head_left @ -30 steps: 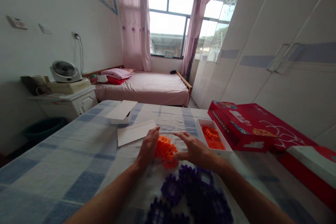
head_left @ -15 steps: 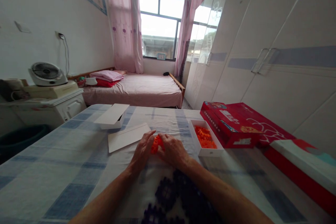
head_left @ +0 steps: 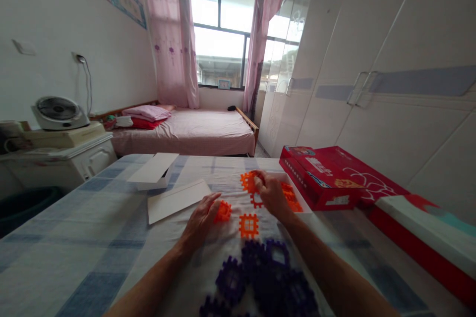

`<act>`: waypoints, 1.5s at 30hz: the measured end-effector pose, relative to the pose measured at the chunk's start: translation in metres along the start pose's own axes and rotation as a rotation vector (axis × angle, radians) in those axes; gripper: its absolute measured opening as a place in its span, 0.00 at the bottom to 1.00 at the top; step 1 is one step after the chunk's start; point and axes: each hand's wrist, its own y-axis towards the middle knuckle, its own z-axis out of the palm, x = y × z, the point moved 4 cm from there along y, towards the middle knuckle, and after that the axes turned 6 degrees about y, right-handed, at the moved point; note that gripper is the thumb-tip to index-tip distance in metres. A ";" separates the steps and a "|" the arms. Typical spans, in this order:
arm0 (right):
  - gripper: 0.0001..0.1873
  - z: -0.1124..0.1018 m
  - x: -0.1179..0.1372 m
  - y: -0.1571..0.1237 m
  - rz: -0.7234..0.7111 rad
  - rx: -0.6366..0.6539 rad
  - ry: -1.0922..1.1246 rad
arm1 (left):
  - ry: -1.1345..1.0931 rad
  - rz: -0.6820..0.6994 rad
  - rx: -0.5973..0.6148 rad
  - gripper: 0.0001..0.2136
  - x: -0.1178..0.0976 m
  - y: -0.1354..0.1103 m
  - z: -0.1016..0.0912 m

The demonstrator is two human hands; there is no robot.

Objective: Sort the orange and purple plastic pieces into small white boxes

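My left hand [head_left: 203, 214] is closed at the side of a small cluster of orange toothed building pieces [head_left: 223, 211], resting low over the tablecloth. Up and to the right, my right hand [head_left: 270, 194] pinches a flat orange toothed piece [head_left: 247, 182]; another orange frame piece [head_left: 256, 201] shows just under its fingers. Between the hands a single square orange piece [head_left: 248, 226] lies flat on the cloth. Behind my right hand is a white box [head_left: 305, 206] with many orange pieces in it, partly covered by the hand. Dark purple toothed pieces [head_left: 231, 280] lie nearest me.
A white lid [head_left: 178, 201] and a white open-topped box [head_left: 154, 171] partly covered by a panel sit at the left. Red boxes [head_left: 320, 176] and a white-and-red box [head_left: 420, 223] line the table's right side. A bed [head_left: 186, 131] stands beyond the table.
My right hand has left the orange cluster and moved right to the white box, now with orange pieces in its fingers. A single orange piece now shows on the cloth.
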 end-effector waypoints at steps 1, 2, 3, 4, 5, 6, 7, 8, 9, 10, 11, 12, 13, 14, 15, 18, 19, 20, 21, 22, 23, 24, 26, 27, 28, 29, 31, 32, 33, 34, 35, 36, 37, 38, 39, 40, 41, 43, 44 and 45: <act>0.20 -0.015 -0.008 0.003 0.025 -0.046 -0.008 | 0.002 0.000 0.003 0.22 0.001 0.000 0.000; 0.20 -0.030 -0.017 0.006 0.061 -0.106 -0.026 | 0.004 -0.003 0.006 0.22 0.001 0.000 0.001; 0.20 -0.044 -0.028 0.009 0.097 -0.149 -0.046 | 0.008 -0.006 0.007 0.22 0.001 0.000 0.001; 0.20 -0.056 -0.039 0.012 0.135 -0.181 -0.067 | 0.012 -0.010 0.008 0.22 0.002 0.001 0.001; 0.21 -0.064 -0.050 0.014 0.173 -0.200 -0.089 | 0.017 -0.013 0.007 0.23 0.002 0.001 0.001; 0.21 -0.070 -0.060 0.016 0.206 -0.201 -0.107 | 0.022 -0.016 0.008 0.23 0.002 0.001 0.001; 0.20 -0.072 -0.069 0.018 0.236 -0.198 -0.123 | 0.027 -0.016 0.007 0.23 0.002 0.001 0.001; 0.19 -0.072 -0.077 0.020 0.259 -0.188 -0.135 | 0.031 -0.016 0.006 0.23 0.002 0.001 0.001; 0.18 -0.070 -0.083 0.021 0.275 -0.174 -0.145 | 0.033 -0.014 0.009 0.23 0.001 0.001 0.001; 0.17 -0.066 -0.087 0.022 0.283 -0.157 -0.151 | 0.034 -0.013 0.011 0.23 0.001 0.001 0.001; 0.16 -0.062 -0.089 0.023 0.284 -0.138 -0.155 | 0.034 -0.011 0.014 0.23 0.001 0.001 0.001; 0.15 -0.057 -0.090 0.024 0.279 -0.119 -0.158 | 0.033 -0.009 0.016 0.23 0.001 0.001 0.000; 0.14 -0.054 -0.091 0.024 0.271 -0.106 -0.162 | 0.033 -0.008 0.017 0.23 0.000 0.001 0.000; 0.14 -0.053 -0.090 0.024 0.264 -0.101 -0.169 | 0.034 -0.006 0.016 0.22 0.000 0.000 0.000; 0.14 -0.053 -0.090 0.024 0.259 -0.105 -0.178 | 0.035 -0.006 0.011 0.22 0.000 0.000 -0.001; 0.17 -0.063 -0.091 0.021 0.263 -0.141 -0.200 | 0.044 -0.008 -0.001 0.22 -0.001 0.000 -0.001; 0.17 -0.066 -0.091 0.019 0.268 -0.144 -0.197 | 0.048 -0.010 -0.001 0.22 -0.002 0.000 -0.001; 0.18 -0.068 -0.092 0.017 0.271 -0.138 -0.188 | 0.050 -0.011 0.000 0.22 -0.002 0.000 -0.001; 0.18 -0.069 -0.092 0.015 0.271 -0.123 -0.175 | 0.051 -0.012 0.003 0.22 -0.002 0.001 0.000; 0.18 -0.069 -0.092 0.013 0.267 -0.100 -0.162 | 0.052 -0.012 0.006 0.22 -0.002 0.001 0.000; 0.18 -0.067 -0.091 0.011 0.258 -0.075 -0.151 | 0.052 -0.014 0.009 0.22 -0.002 0.001 0.000; 0.17 -0.064 -0.089 0.008 0.244 -0.053 -0.146 | 0.052 -0.015 0.012 0.22 -0.002 0.001 0.000; 0.16 -0.059 -0.085 0.003 0.209 -0.042 -0.163 | 0.054 -0.016 0.018 0.22 -0.002 0.002 0.000; 0.16 -0.058 -0.083 0.001 0.196 -0.053 -0.186 | 0.054 -0.014 0.021 0.22 -0.002 0.002 0.000; 0.16 -0.057 -0.081 -0.002 0.189 -0.069 -0.215 | 0.053 -0.010 0.022 0.23 -0.001 0.002 0.001; 0.16 -0.057 -0.080 -0.003 0.190 -0.083 -0.247 | 0.053 -0.006 0.023 0.22 -0.001 0.001 0.001; 0.16 -0.059 -0.080 -0.007 0.213 -0.084 -0.307 | 0.052 0.000 0.021 0.22 0.000 0.001 0.001; 0.15 -0.060 -0.081 -0.008 0.226 -0.067 -0.328 | 0.049 0.000 0.019 0.22 0.001 0.001 0.001; 0.14 -0.060 -0.081 -0.009 0.233 -0.043 -0.342 | 0.045 -0.002 0.019 0.22 0.001 0.001 0.001; 0.12 -0.061 -0.080 -0.010 0.233 -0.015 -0.349 | 0.038 -0.006 0.019 0.22 0.001 0.001 0.001; 0.11 -0.061 -0.078 -0.011 0.227 0.009 -0.354 | 0.032 -0.011 0.018 0.22 0.001 0.000 0.001; 0.11 -0.062 -0.075 -0.012 0.220 0.025 -0.359 | 0.023 -0.017 0.014 0.22 0.000 0.000 0.000; 0.11 -0.062 -0.070 -0.012 0.214 0.030 -0.369 | 0.012 -0.022 0.006 0.22 0.000 0.001 0.000; 0.12 -0.063 -0.064 -0.013 0.205 0.025 -0.373 | -0.003 -0.027 -0.005 0.23 0.000 0.001 -0.001; 0.13 -0.062 -0.056 -0.013 0.184 0.024 -0.356 | -0.020 -0.033 -0.020 0.24 0.000 0.001 -0.002; 0.14 -0.060 -0.046 -0.014 0.150 0.034 -0.313 | -0.036 -0.038 -0.035 0.24 0.000 0.001 -0.002; 0.14 -0.056 -0.035 -0.016 0.105 0.062 -0.249 | -0.051 -0.040 -0.046 0.24 0.000 0.001 -0.003; 0.13 -0.040 -0.013 -0.022 0.004 0.185 -0.114 | -0.073 -0.037 -0.064 0.24 0.002 0.001 -0.003; 0.14 -0.029 -0.003 -0.027 -0.041 0.262 -0.081 | -0.086 -0.037 -0.074 0.24 0.003 0.001 -0.003; 0.15 -0.018 0.005 -0.032 -0.072 0.338 -0.090 | -0.102 -0.046 -0.087 0.23 0.005 0.001 -0.003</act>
